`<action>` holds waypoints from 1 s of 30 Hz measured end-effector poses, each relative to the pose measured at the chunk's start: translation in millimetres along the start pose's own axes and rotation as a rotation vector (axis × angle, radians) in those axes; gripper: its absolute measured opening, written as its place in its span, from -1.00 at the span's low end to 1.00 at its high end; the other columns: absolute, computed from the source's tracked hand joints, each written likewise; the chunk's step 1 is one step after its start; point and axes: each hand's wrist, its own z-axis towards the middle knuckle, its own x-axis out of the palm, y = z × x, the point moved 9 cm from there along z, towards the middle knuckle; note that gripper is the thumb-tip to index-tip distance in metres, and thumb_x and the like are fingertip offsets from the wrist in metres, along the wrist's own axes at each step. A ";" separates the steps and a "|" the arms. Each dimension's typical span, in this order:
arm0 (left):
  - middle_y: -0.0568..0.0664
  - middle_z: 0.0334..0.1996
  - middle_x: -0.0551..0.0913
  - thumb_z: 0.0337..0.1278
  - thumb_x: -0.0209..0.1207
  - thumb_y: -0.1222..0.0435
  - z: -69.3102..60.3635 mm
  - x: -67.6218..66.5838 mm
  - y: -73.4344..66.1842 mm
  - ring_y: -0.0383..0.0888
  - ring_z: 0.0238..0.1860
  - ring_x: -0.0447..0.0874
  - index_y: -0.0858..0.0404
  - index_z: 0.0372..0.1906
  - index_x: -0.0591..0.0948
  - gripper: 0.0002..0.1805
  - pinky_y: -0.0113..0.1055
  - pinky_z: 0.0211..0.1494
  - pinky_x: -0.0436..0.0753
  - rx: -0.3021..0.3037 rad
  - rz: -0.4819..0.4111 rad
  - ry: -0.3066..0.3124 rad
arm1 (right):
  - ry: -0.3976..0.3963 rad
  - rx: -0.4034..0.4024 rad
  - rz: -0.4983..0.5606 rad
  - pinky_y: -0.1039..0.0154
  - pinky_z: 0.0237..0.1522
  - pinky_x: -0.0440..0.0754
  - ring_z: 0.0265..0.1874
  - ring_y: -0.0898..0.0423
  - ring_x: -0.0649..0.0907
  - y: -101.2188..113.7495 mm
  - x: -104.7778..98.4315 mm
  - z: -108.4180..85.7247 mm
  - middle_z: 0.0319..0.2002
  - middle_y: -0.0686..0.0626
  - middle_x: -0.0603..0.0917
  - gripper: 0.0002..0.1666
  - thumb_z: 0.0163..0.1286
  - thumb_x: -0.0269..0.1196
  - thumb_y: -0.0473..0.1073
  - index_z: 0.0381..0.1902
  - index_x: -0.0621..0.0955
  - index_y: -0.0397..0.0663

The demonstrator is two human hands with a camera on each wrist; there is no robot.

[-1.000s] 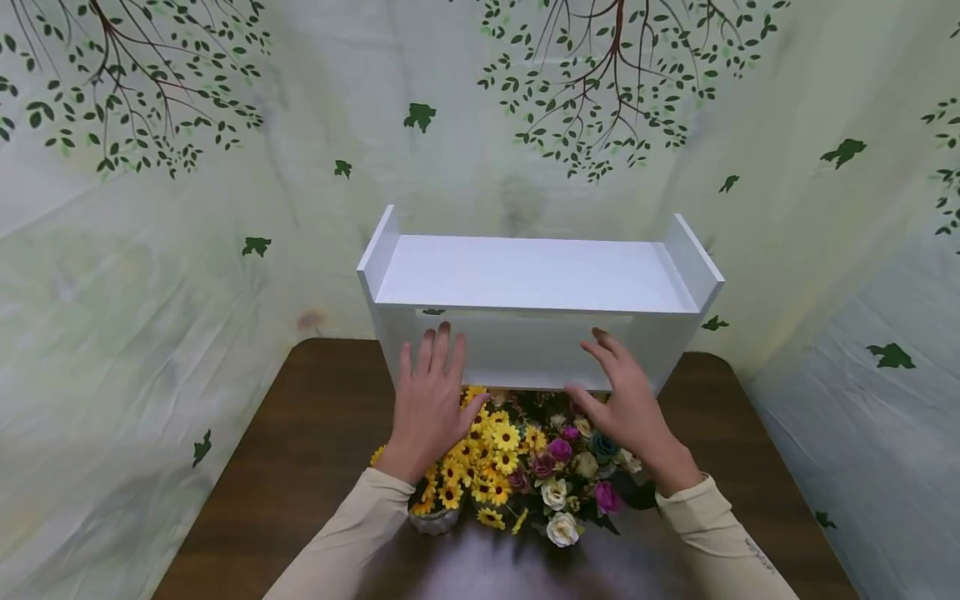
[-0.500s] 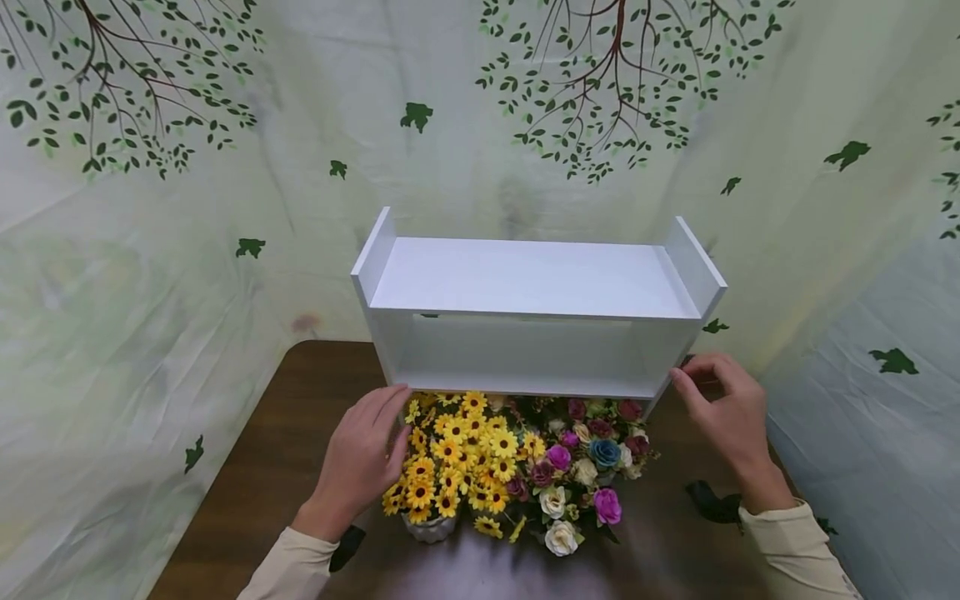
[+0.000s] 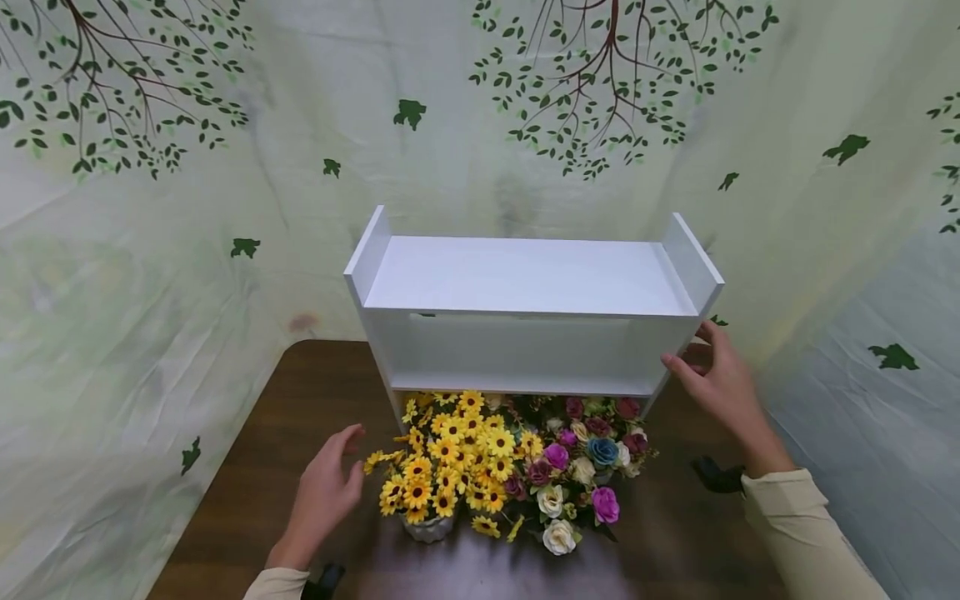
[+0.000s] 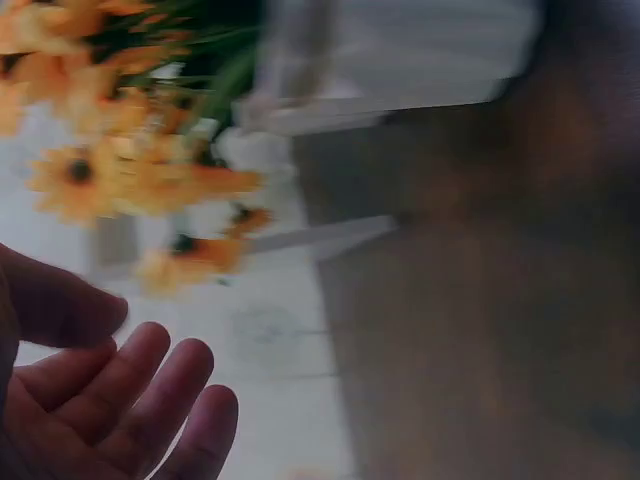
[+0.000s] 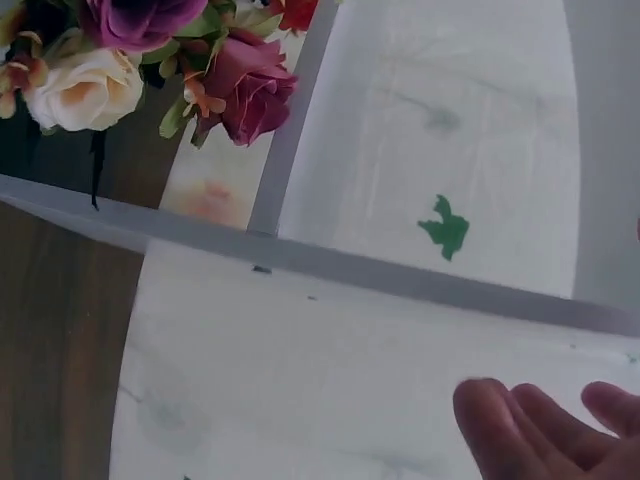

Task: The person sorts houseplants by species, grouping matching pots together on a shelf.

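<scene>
A white shelf unit [image 3: 525,271] with an upper and a lower tier stands upright on the brown table. Yellow flowers [image 3: 450,450] in a pale ribbed pot [image 3: 429,530] sit low at its left front. To their right is a bunch of mixed roses [image 3: 581,471] in cream, purple, blue and dark red. My left hand [image 3: 318,493] is off to the left of the yellow flowers, its loosely bent fingers holding nothing. Beside the shelf's right side panel hovers my right hand [image 3: 723,392]; in the right wrist view its fingers [image 5: 555,430] appear apart from the panel.
Behind and around the table [image 3: 247,492] hang pale cloth sheets [image 3: 300,100] printed with branches and green leaves. The shelf stands toward the table's far edge, close to the back sheet. Dark straps [image 3: 717,477] circle both wrists.
Both hands have come out from in front of the shelf and parted to its sides. Lately the left hand drew back from the shelf's left edge, while the right moved up along the right panel.
</scene>
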 end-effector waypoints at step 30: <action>0.11 0.20 0.58 -0.49 0.66 0.08 -73.4 124.3 17.0 0.03 0.20 0.57 0.28 0.35 0.35 0.12 -0.09 0.31 0.53 -0.300 -0.363 0.289 | -0.103 -0.148 -0.216 0.09 -0.58 0.36 -0.60 -0.12 0.47 0.8 16.0 23.1 -0.48 -0.40 0.58 -0.65 0.44 0.08 -0.28 -0.02 0.47 -0.56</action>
